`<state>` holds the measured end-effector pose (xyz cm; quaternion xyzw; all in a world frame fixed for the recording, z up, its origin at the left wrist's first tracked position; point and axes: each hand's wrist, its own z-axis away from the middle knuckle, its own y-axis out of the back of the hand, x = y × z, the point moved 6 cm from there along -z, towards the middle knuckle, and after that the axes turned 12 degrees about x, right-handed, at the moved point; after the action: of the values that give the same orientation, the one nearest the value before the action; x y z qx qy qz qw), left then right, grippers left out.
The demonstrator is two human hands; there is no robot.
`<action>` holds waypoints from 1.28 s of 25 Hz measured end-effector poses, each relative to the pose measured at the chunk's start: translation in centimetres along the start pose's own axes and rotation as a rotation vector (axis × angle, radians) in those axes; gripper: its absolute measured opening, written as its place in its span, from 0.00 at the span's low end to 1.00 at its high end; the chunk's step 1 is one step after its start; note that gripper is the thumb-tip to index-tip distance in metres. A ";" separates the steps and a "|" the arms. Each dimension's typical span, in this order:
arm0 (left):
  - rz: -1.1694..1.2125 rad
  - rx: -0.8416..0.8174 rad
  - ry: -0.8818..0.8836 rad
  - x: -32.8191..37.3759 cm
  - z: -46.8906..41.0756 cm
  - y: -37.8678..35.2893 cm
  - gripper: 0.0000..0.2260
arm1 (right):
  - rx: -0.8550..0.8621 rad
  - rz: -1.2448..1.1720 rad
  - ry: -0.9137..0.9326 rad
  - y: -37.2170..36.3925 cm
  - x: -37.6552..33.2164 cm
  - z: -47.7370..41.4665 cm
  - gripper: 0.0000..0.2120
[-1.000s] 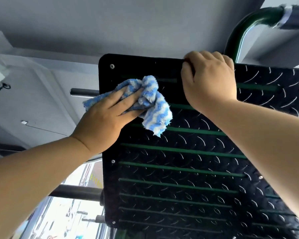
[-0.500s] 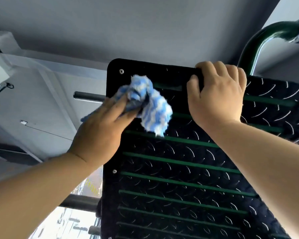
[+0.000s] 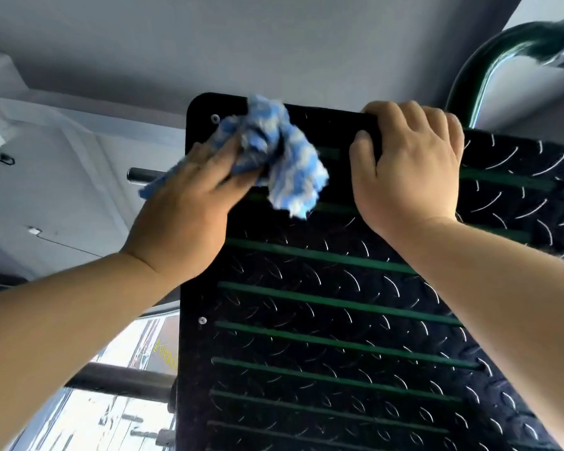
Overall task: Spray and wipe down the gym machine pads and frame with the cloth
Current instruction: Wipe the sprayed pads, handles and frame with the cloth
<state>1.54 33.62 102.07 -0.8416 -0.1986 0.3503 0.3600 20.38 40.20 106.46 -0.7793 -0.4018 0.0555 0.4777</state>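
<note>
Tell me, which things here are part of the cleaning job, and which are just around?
In the job: cloth, pressed on the plate by the left hand; right hand, gripping the plate's top edge.
Just around: green tube, grey bar, window.

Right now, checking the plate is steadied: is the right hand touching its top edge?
Touching. Head view: the right hand grips the black plate by its top edge.

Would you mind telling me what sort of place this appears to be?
Probably a gym: a black tread-patterned footplate with green strips, a curved green frame tube, and a steel bar beside it.
</note>
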 end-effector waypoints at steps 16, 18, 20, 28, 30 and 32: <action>-0.039 0.173 0.362 0.3 -2.8 -0.5 0.24 | -0.113 -0.200 0.123 1.1 2.2 0.1 0.22; 0.024 0.155 0.171 4.6 -2.5 -1.9 0.24 | -0.067 -0.244 0.028 1.9 3.6 -0.2 0.23; 0.106 0.058 -0.096 8.4 -1.8 -2.9 0.20 | -0.052 -0.238 -0.016 2.6 4.8 -0.2 0.23; 0.105 0.165 0.101 7.7 -6.5 -3.0 0.23 | 0.054 -0.345 -0.196 4.5 7.0 -1.1 0.20; 0.161 0.134 -0.051 12.6 -5.5 -4.4 0.19 | 0.076 -0.320 -0.215 4.9 8.0 -1.3 0.21; 0.233 0.081 -0.190 16.4 -4.5 -5.5 0.16 | 0.066 -0.252 -0.280 5.6 10.6 -1.2 0.21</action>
<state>15.48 44.79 101.10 -0.8069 -0.1183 0.4754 0.3299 31.24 45.30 105.79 -0.6912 -0.5569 0.1164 0.4456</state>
